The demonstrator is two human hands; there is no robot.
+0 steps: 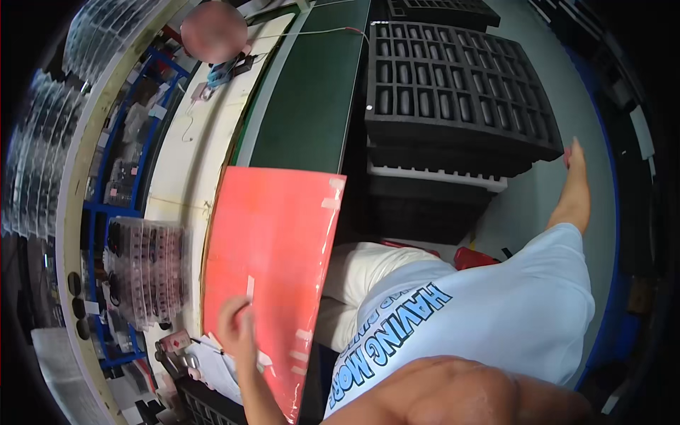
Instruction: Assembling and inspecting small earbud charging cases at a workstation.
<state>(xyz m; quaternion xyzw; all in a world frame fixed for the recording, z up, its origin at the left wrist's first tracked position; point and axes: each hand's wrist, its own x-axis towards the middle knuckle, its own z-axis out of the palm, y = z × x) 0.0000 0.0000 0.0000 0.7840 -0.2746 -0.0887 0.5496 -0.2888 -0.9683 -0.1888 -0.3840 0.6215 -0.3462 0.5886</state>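
Note:
My left hand [237, 326] is over the near part of a red board [276, 234], slightly blurred, with fingers bent and apart and nothing visible in them. The board lies flat and has strips of clear tape along its right edge. Out to the right, my right hand [572, 150] is at the near right corner of a stack of black foam trays [460, 138]. Its fingers are mostly hidden, so I cannot tell whether they grip the tray. The top tray has rows of oblong slots.
A green conveyor belt [304, 106] runs beyond the board. Clear plastic trays [145, 273] stand stacked on the white bench [180, 170] at left, beside blue shelving [113, 210]. Another person [214, 32] is at the bench's far end. Papers [216, 365] lie near my left forearm.

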